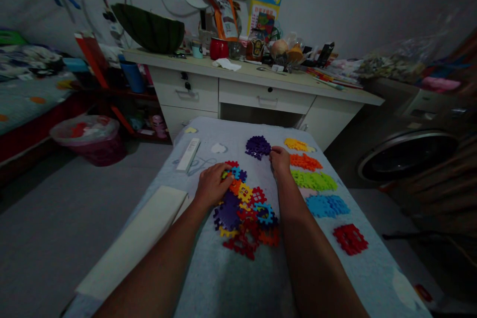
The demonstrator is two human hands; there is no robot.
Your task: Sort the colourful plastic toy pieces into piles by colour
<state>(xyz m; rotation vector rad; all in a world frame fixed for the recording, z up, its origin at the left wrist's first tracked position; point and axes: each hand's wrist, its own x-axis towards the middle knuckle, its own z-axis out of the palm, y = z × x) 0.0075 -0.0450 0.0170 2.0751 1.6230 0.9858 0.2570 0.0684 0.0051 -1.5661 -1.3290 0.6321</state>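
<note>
My left hand (213, 185) is at the upper left edge of a mixed heap of interlocking plastic building pieces (246, 213) in red, purple, yellow, blue and orange. Its thumb and fingers close around a small piece there, whose colour is partly hidden. Fingers bent, my right hand (280, 160) touches the right edge of a purple pile of pieces (258, 147); what lies between the fingertips is hidden. Sorted by colour along the right side are yellow pieces (296, 144), orange pieces (305, 161), green pieces (315, 180), blue pieces (328, 205) and red pieces (350, 239).
A pale cloth covers the table (223, 278). A white strip-shaped box (188, 155) and a long white board (137, 238) lie on the left. Behind stands a cluttered desk (190, 90); a washing machine (406, 134) is at right, a lined bin (89, 139) at left.
</note>
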